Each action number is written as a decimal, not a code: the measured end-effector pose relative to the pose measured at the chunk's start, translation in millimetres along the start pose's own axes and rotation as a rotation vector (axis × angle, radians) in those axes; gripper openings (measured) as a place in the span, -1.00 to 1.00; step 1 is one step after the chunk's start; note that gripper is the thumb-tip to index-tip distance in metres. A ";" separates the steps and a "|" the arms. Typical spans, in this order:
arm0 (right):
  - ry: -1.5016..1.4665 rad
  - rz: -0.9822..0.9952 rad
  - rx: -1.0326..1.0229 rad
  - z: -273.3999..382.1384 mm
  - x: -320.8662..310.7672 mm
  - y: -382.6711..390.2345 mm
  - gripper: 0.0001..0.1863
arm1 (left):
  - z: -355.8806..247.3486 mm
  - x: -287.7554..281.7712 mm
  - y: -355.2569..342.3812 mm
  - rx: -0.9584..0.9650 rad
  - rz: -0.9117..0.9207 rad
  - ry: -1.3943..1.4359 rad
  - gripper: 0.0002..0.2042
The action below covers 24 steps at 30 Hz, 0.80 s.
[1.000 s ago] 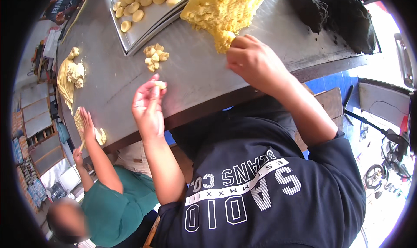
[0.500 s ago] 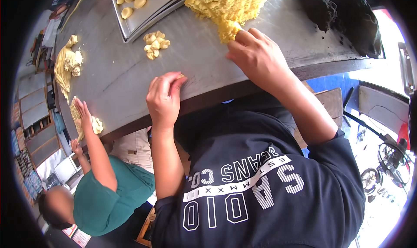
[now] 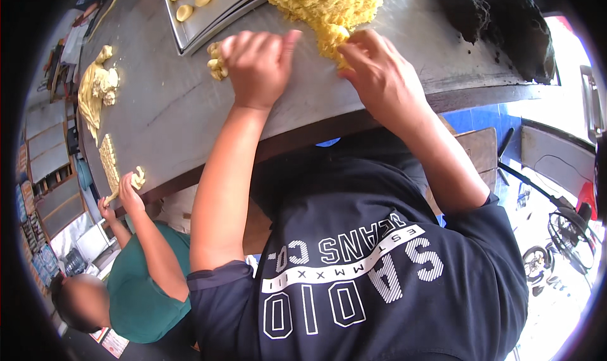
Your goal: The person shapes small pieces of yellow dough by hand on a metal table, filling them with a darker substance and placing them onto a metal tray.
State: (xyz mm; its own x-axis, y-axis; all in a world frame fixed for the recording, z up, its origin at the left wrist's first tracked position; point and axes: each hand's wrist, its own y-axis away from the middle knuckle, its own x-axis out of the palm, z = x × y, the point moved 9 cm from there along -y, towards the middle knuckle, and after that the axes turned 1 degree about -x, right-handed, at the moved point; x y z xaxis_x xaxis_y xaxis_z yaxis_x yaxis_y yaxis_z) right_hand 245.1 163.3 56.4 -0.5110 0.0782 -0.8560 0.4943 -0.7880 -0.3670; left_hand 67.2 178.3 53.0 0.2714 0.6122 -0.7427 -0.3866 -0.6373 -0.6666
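Note:
A large lump of yellow dough (image 3: 329, 7) lies on the metal-topped table at the top middle. My right hand (image 3: 384, 70) is at its near end, fingers closed on a narrow tongue of the dough. To the left, my left hand (image 3: 259, 67) is over a small pile of pale dough pieces (image 3: 217, 62), partly covering it. Its thumb stands apart from the fingers, and the fingertips are slightly blurred. Behind the pile is a metal tray (image 3: 212, 31) with rows of round dough balls (image 3: 184, 12).
A black bag-like heap (image 3: 512, 29) lies on the table (image 3: 171, 108) at the far right. At left, a person in a green shirt (image 3: 148, 291) handles dough (image 3: 137, 177) by a strip of cut dough (image 3: 109, 162). More pale dough (image 3: 98, 92) sits farther back.
My left hand has moved from the table's front edge up to the pile, its thumb now apart from the fingers. My right hand stays at the dough lump. The person in green has drawn back slightly.

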 end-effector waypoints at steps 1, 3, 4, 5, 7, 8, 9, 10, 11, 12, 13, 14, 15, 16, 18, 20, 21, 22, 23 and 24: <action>0.027 -0.064 0.056 -7.1 -7.8 1.3 -0.92 | -6.2 -5.4 -1.0 0.038 -0.066 0.004 -0.62; -0.023 -0.054 0.033 -17.0 -1.3 4.6 -0.95 | -29.2 -5.1 1.3 0.135 -0.060 0.085 -0.66; -0.088 -0.042 -0.005 -15.3 3.0 6.2 -0.95 | -25.9 -2.6 2.1 0.132 -0.057 0.087 -0.66; -0.091 -0.041 -0.010 -16.0 3.5 5.2 -0.95 | -5.1 -5.0 0.5 -0.009 -0.128 0.097 -0.67; -0.021 0.004 -0.135 -9.9 7.4 1.4 -0.89 | 18.5 -15.5 10.0 -0.107 -0.177 0.023 -0.70; -0.010 0.001 -0.130 -13.4 9.8 0.6 -0.89 | 9.3 -17.4 7.4 -0.102 -0.184 0.032 -0.70; 0.013 -0.006 -0.144 -13.9 14.7 0.3 -0.86 | -14.0 -11.0 3.9 0.024 -0.121 0.111 -0.68; 0.022 -0.007 -0.168 -5.6 16.1 -0.7 -0.84 | -32.6 -10.2 6.8 0.141 -0.049 0.177 -0.67; 0.060 0.043 -0.149 -2.0 17.3 -6.4 -0.81 | -12.4 3.3 0.0 0.010 0.040 0.153 -0.72; 0.056 0.045 -0.157 1.6 15.2 -6.5 -0.81 | -6.6 -3.8 5.4 0.004 0.041 0.147 -0.72; 0.005 0.083 -0.129 -0.6 13.5 -10.2 -0.80 | 48.5 -9.8 20.7 -0.537 -0.069 0.481 -0.74; -0.042 0.121 -0.089 -7.8 15.0 -12.9 -0.79 | 70.5 -10.7 38.2 -0.763 -0.055 0.594 -0.74; -0.041 0.113 -0.086 -10.9 12.2 -11.0 -0.79 | 90.9 -13.9 60.7 -0.997 -0.066 0.697 -0.71; -0.171 0.046 -0.035 -20.1 0.5 -4.1 -0.74 | 78.9 -29.9 65.4 -0.844 0.099 0.467 -0.70; -0.293 -0.027 0.013 -26.5 -13.0 8.3 -0.66 | 46.4 -58.4 83.3 -0.435 0.363 -0.136 -0.69; -0.101 0.031 0.075 -27.3 -7.6 20.0 -0.59 | 14.8 -72.6 93.2 -0.382 0.321 -0.208 -0.69; -0.176 0.011 0.037 -20.6 -2.2 22.4 -0.63 | 12.4 -73.1 96.3 -0.481 0.300 -0.140 -0.75; -0.178 0.016 0.036 -14.0 -0.7 19.7 -0.63 | 13.0 -69.9 98.8 -0.486 0.303 -0.141 -0.75; -0.183 0.050 -0.016 -1.2 1.2 15.6 -0.66 | 23.2 -66.5 105.8 -0.626 0.212 0.072 -0.82; -0.188 0.083 -0.068 10.4 1.8 13.0 -0.70 | 31.9 -64.9 114.2 -0.762 0.117 0.286 -0.87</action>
State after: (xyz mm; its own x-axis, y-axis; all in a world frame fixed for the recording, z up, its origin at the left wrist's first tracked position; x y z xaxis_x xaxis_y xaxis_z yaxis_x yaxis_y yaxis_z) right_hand 243.3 146.9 53.9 -0.5854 -0.1051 -0.8039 0.5833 -0.7433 -0.3275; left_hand -22.7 80.7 27.1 0.5205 0.4444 -0.7291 0.2498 -0.8958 -0.3677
